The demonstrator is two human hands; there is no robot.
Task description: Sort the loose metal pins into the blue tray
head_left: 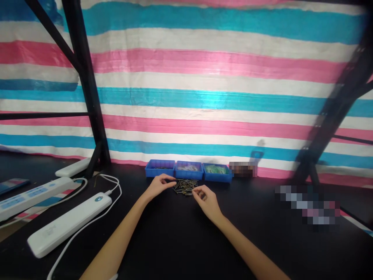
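A small heap of thin metal pins [185, 186] lies on the black table [175, 241], just in front of three blue bins. My left hand [159, 185] rests at the heap's left edge with its fingers curled and the tips touching the pins. At the heap's right edge my right hand [207, 200] has thumb and forefinger pinched together, and what they hold is too small to make out. The left blue bin [160, 168] looks nearly bare, the middle blue bin [189, 169] holds pale small parts, and the right blue bin [217, 171] holds greenish parts.
Three white power banks [68, 221] with white cables [115, 186] lie at the left, beside a phone [13, 184]. A black frame post [87, 89] rises at the back left and another black post [329, 124] at the right. A striped tarp [204, 97] closes off the back.
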